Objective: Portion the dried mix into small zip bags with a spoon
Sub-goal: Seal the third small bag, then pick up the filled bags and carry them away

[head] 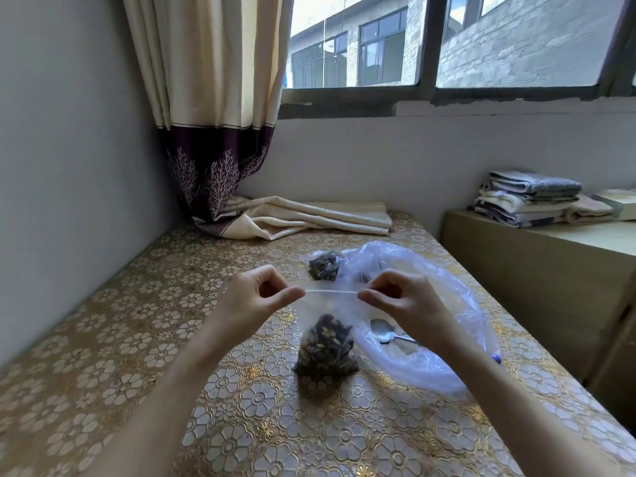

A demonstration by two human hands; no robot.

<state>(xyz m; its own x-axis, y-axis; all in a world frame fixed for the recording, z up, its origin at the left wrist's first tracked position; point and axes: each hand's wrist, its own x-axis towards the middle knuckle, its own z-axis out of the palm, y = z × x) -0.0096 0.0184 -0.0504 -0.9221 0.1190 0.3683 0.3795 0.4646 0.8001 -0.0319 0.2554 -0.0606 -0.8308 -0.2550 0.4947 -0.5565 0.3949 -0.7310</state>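
A small clear zip bag [325,342] with dark dried mix in its bottom hangs upright over the table, its base touching the cloth. My left hand [256,297] pinches the left end of its zip strip, and my right hand [395,299] pinches the right end, the strip stretched straight between them. A metal spoon [387,332] lies on the large clear plastic bag [444,304] to the right, partly behind my right wrist. A second small bag of dried mix [323,265] lies on the table farther back.
The table [137,339] wears a gold floral cloth. A folded cream curtain end [309,218] lies at the back. A low wooden cabinet [537,270] with stacked folded cloths [530,197] stands to the right. A wall runs along the left.
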